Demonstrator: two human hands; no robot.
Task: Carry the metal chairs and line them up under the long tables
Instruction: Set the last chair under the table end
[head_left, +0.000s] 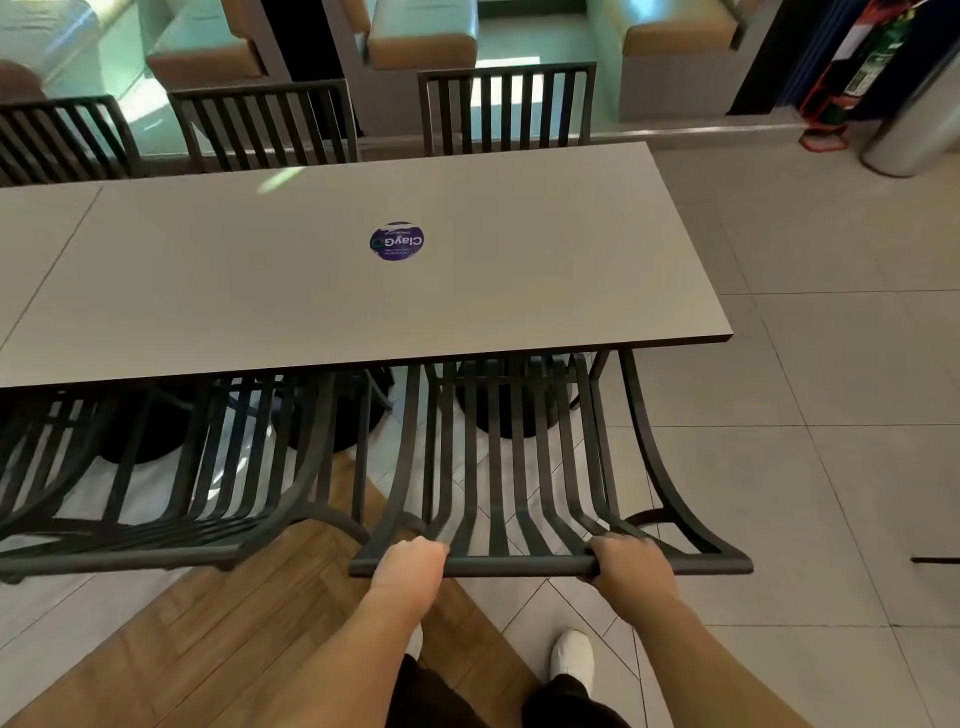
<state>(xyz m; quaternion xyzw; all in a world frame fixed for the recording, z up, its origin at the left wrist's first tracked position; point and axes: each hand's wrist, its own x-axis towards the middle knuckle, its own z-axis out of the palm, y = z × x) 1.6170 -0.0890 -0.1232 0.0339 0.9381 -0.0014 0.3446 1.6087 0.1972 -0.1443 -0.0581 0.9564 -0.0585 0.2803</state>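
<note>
Tiled floor (810, 364) surrounds the long grey table (311, 291); both hands grip the chair's (509, 467) top rail, left hand (410, 564) and right hand (631, 564) fingers curled round it, seat tucked under the table's near edge.

A round dark-blue sticker (397, 241) lies flat on the grey worktop (545, 270), about midway across its depth. Its large white word reads "ClayGo", printed upside down from this view, with the last letter drawn as a green ring. Smaller white lines sit above and below that word on the sticker, too fine to read. At the top right, a red fire extinguisher (862, 57) carries a green label (878, 49) with pale print, blurred beyond reading. No numbers can be read anywhere.
</note>
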